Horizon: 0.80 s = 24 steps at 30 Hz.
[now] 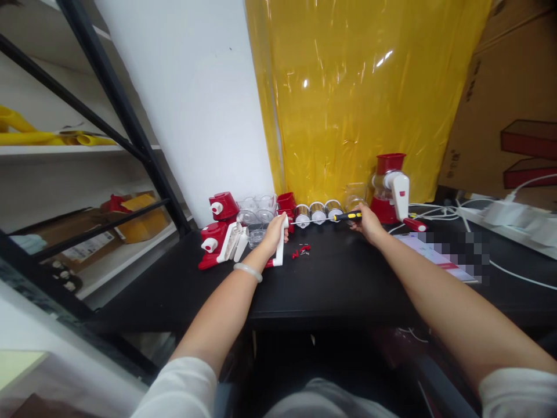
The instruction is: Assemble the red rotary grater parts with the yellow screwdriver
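My left hand [275,231] is closed around a white crank handle [279,253], with a red part at its lower end. My right hand [368,225] grips a black-and-yellow screwdriver [348,216]. Its shaft runs level to the left, and its tip meets the top of the handle beside my left fingers. Small red pieces and screws [301,251] lie on the black table below the shaft. Behind it stand several metal grater drums [317,212]. An assembled red and white rotary grater [390,188] is just beyond my right hand.
Red grater bodies [216,232], white handles [235,242] and clear plastic parts [257,210] crowd the left of the table [331,290]. A lit, partly blurred screen or sheet [439,255], white cables and a power strip [517,223] are on the right. Yellow plastic sheeting [369,98] hangs behind.
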Each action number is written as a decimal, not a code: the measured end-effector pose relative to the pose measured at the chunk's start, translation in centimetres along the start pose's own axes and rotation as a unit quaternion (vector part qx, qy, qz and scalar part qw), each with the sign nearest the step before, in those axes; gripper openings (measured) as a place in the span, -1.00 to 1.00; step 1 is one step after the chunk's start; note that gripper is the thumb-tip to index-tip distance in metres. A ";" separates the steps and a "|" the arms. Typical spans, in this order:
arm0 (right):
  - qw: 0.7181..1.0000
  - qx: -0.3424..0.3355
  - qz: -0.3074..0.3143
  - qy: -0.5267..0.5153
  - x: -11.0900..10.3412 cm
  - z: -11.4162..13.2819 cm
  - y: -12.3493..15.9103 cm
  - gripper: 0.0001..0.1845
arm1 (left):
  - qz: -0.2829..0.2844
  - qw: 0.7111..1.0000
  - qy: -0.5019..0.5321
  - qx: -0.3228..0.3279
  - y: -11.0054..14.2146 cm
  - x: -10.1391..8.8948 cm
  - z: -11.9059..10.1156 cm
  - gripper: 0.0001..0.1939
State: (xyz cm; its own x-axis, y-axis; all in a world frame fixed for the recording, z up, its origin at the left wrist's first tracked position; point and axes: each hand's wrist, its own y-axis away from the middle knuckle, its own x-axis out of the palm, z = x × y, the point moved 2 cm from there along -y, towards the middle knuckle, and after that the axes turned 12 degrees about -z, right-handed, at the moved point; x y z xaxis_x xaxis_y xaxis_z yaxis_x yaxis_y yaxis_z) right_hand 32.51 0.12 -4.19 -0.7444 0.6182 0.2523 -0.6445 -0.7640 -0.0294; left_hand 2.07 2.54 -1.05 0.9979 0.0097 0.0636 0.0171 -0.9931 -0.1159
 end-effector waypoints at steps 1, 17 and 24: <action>1.000 -0.011 -0.004 0.025 -0.1 -0.1 -0.1 -0.65 | -0.001 1.000 0.000 0.001 0.0 0.0 0.0 -0.57; 0.998 0.015 0.034 -0.060 0.0 0.4 0.5 -0.71 | 0.002 1.000 0.003 0.000 -0.1 0.0 0.0 -0.51; 0.998 -0.045 0.008 0.047 0.0 0.1 0.3 -0.62 | -0.007 1.000 -0.003 -0.017 0.1 0.0 -0.2 -0.64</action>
State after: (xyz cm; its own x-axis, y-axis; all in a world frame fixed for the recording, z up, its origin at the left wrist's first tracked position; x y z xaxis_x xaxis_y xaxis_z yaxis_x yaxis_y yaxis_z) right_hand 32.31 -0.14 -4.15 -0.7651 0.6239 0.1595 -0.6423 -0.7570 -0.1200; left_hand 2.06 2.36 -0.83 0.9979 0.0244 0.0592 0.0292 -0.9963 -0.0812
